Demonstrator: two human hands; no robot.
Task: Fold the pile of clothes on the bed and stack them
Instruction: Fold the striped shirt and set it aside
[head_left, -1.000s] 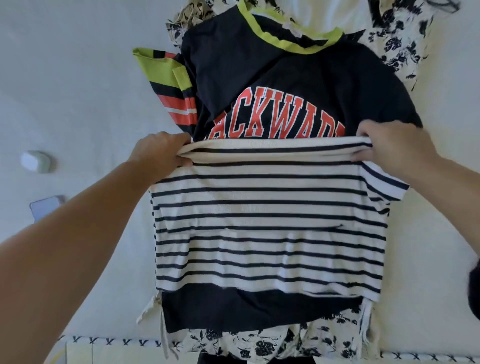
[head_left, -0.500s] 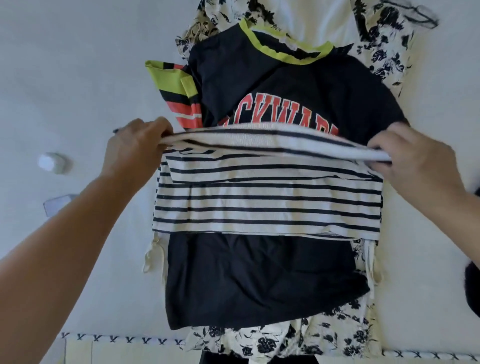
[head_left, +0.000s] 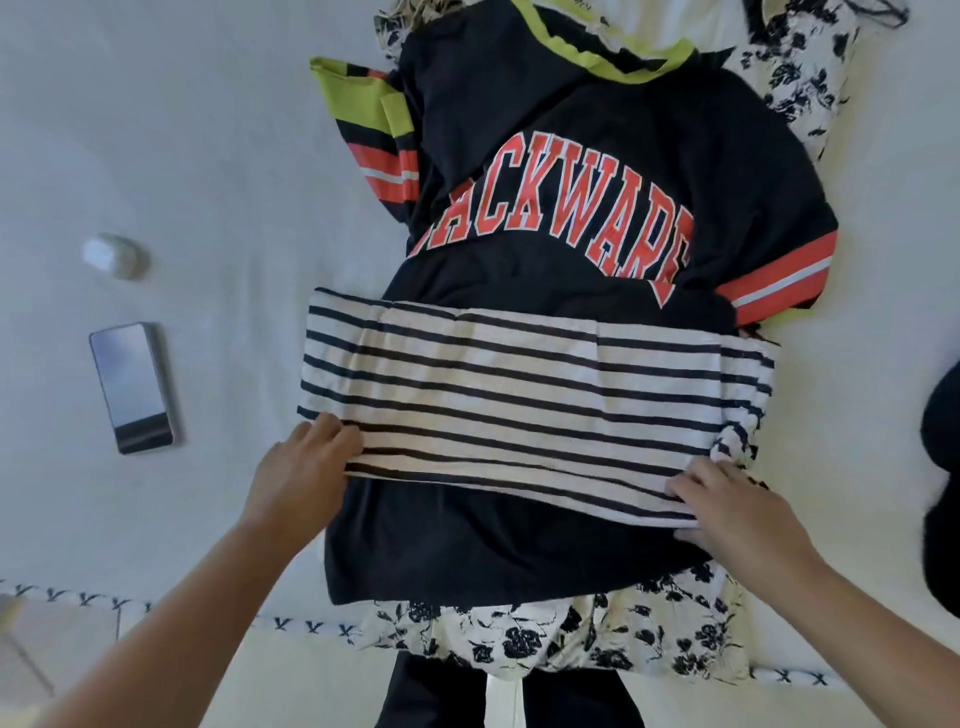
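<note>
A white shirt with black stripes (head_left: 519, 395) lies folded into a wide band across a dark jersey (head_left: 571, 156) with red lettering. My left hand (head_left: 301, 467) pinches the band's near left corner. My right hand (head_left: 737, 509) grips its near right corner, fingers on top and thumb under the edge. Beneath the jersey, a white garment with black flowers (head_left: 561, 634) spreads out at the bed's near edge and shows again at the far right.
A phone (head_left: 132, 387) and a small white case (head_left: 111, 254) lie on the white bed (head_left: 182, 156) to the left. A dark object (head_left: 943, 483) sits at the right edge. The bed's trimmed near edge (head_left: 78, 597) runs along the bottom.
Both hands have brought the striped shirt's far edge toward me, folding it into a narrower band. More of the jersey's lettering is uncovered.
</note>
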